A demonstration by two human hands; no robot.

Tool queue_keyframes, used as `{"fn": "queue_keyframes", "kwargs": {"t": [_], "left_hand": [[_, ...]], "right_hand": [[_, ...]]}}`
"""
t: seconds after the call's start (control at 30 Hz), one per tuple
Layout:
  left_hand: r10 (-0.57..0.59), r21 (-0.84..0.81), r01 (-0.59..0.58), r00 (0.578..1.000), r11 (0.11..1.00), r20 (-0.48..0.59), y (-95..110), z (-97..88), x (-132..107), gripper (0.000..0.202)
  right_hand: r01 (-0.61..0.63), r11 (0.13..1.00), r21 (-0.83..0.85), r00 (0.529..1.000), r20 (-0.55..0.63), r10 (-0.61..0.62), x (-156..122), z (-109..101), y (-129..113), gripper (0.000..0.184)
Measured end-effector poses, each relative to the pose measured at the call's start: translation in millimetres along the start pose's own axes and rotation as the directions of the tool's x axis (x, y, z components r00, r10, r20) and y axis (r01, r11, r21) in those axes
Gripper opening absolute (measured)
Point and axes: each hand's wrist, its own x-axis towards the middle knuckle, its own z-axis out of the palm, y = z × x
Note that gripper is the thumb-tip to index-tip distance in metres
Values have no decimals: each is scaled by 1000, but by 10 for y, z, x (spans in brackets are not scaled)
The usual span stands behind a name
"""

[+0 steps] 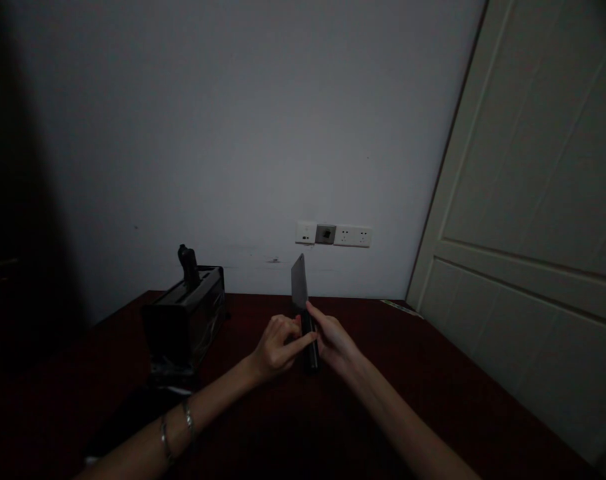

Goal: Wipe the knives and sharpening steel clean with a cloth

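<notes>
A kitchen knife with a broad grey blade stands up in front of me, blade pointing away and its black handle toward me. My right hand is closed around the handle from the right, with the thumb near the base of the blade. My left hand comes from the left; one finger reaches across and touches the handle, while its other fingers are curled against the near side. To the left sits a black knife block with one black handle sticking up from its top.
The dark red table runs back to a pale wall with sockets. A light panelled door stands on the right. A thin patterned strip lies at the back right edge. Something dark is under my left forearm.
</notes>
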Motion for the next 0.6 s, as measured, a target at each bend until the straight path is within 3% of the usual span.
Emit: {"fn": "queue_keyframes", "kwargs": {"t": [0.27, 0.43, 0.6], "left_hand": [[68, 94, -71, 997, 993, 40, 75, -25, -40, 34], [-28, 66, 11, 963, 998, 268, 188, -132, -131, 53], [3, -4, -2, 908, 1000, 418, 291, -488, -391, 63]], "right_hand": [[66, 996, -61, 998, -13, -67, 50, -73, 157, 33], [118, 992, -49, 993, 16, -117, 90, -142, 252, 36], [72, 995, 67, 996, 40, -75, 91, -202, 248, 31]]}}
